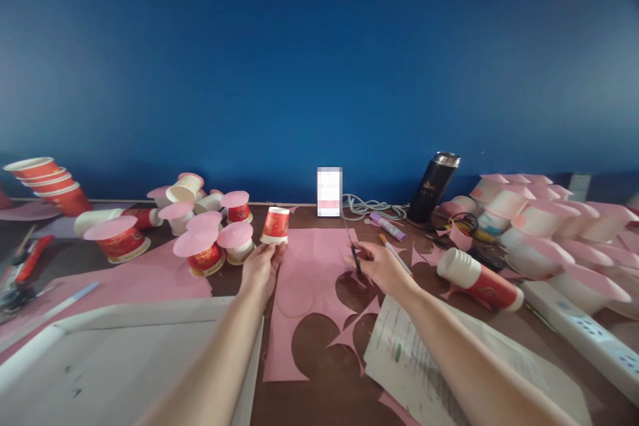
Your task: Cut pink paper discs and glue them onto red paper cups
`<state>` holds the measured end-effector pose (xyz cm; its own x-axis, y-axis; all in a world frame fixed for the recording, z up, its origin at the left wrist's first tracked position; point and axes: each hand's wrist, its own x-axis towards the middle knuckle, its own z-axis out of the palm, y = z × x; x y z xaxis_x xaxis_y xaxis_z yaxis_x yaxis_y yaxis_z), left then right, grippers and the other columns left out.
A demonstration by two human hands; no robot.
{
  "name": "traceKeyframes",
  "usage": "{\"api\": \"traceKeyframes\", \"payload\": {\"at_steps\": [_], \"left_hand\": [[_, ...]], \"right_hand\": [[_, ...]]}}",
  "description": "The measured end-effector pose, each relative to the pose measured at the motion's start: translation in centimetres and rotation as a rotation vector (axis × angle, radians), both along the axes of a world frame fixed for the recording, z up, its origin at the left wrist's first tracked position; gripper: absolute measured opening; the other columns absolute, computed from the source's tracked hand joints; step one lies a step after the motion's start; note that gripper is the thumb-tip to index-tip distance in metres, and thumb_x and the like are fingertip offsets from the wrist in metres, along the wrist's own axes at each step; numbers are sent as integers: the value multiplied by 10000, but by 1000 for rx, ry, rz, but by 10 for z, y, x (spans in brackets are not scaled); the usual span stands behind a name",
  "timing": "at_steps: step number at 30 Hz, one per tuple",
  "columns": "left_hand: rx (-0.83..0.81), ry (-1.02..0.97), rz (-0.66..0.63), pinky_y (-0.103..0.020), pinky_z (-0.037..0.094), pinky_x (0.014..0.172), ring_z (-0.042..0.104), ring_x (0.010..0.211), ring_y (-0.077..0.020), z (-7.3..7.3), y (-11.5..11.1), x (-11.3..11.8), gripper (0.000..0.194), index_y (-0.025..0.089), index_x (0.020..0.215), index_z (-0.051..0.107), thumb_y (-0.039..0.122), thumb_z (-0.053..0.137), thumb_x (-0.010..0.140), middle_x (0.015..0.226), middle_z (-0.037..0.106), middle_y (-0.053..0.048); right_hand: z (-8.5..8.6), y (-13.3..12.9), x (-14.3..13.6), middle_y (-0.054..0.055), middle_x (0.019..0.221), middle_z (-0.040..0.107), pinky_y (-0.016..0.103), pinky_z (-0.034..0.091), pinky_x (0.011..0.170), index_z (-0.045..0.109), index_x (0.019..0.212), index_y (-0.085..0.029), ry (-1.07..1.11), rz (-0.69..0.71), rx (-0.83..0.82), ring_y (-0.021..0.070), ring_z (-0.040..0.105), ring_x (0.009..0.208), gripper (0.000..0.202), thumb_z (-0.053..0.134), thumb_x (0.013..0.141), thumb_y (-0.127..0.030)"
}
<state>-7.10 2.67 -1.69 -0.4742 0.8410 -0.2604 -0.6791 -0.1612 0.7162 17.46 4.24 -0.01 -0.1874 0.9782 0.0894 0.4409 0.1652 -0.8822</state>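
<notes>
My left hand (263, 269) is closed at the near rim of a red paper cup (276, 222), which stands upside down, rim at the bottom. My right hand (379, 266) grips scissors (356, 258) by their dark handles, blades pointing away from me. Between both hands lies a sheet of pink paper (329, 253) with round holes cut from its lower and right edges. A faint circle is drawn on its left part. Pink scraps (360, 333) lie beside its lower right edge.
Cups topped with pink discs (196, 239) stand at left, and many more (544, 213) are heaped at right. A black thermos (433, 188), stacked cups (482, 279), a power strip (584, 329) and printed paper (399, 346) lie right. A white box lid (124, 366) sits front left.
</notes>
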Motion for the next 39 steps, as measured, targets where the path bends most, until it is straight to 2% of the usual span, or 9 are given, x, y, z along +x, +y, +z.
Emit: {"api": "traceKeyframes", "payload": {"at_steps": [3,8,10,14,17,24,28,34,39], "left_hand": [[-7,-27,8,-180,582,687,690,718,-117,-4,3,-2,207,90,744,628,-81,522,793,805,670,-70],[9,-86,13,-196,579,761,691,788,-128,-7,5,-4,230,80,773,637,-108,504,766,890,685,-102],[51,-75,12,-220,577,797,690,824,-142,-7,4,-4,219,66,774,645,-102,505,766,906,686,-115],[35,-40,15,-221,571,807,687,834,-145,-3,1,-1,204,60,759,642,-91,505,770,904,684,-115],[-22,-34,-8,-232,579,762,688,794,-156,1,-6,0,195,68,722,613,-105,522,733,855,673,-114],[-246,163,-154,-280,564,658,645,634,-136,12,-25,8,207,116,771,579,-54,600,655,750,622,-39],[-271,344,-236,-258,544,644,614,658,-121,20,-34,16,199,133,752,581,16,658,611,763,600,-9],[-292,394,-438,-349,572,600,615,798,-201,25,-43,22,208,159,783,565,141,699,625,846,575,-39],[-275,532,-429,-341,577,610,627,821,-214,27,-42,19,187,151,798,560,140,684,658,849,555,-42]], "right_hand": [[-1,-1,-1,53,808,724,294,501,679,684,1107,-124,-41,-24,12,218,667,728,472,688,713,-383],[-8,-4,-3,25,715,722,263,482,562,666,1164,-171,-109,45,-37,199,658,619,467,636,757,-397],[-9,-8,-6,24,745,730,263,484,585,670,1161,-203,-167,54,10,207,668,667,432,623,772,-385],[-4,-20,-16,7,926,735,286,479,740,634,1203,-333,-414,47,179,221,671,864,402,583,806,-359],[1,-30,-22,11,946,710,297,457,736,589,1236,-414,-654,110,258,223,655,881,440,582,800,-351],[4,-30,-23,51,965,701,312,403,772,583,1250,-343,-806,122,353,226,612,923,413,540,840,-344],[3,-25,-18,54,951,700,321,388,781,585,1244,-331,-803,115,351,223,606,901,401,531,847,-337],[1,-23,-15,53,1002,698,313,383,808,590,1239,-326,-768,131,346,221,600,943,407,542,836,-308],[3,-24,-15,50,957,704,321,387,773,587,1241,-338,-782,131,341,228,609,898,404,537,840,-319]]}}
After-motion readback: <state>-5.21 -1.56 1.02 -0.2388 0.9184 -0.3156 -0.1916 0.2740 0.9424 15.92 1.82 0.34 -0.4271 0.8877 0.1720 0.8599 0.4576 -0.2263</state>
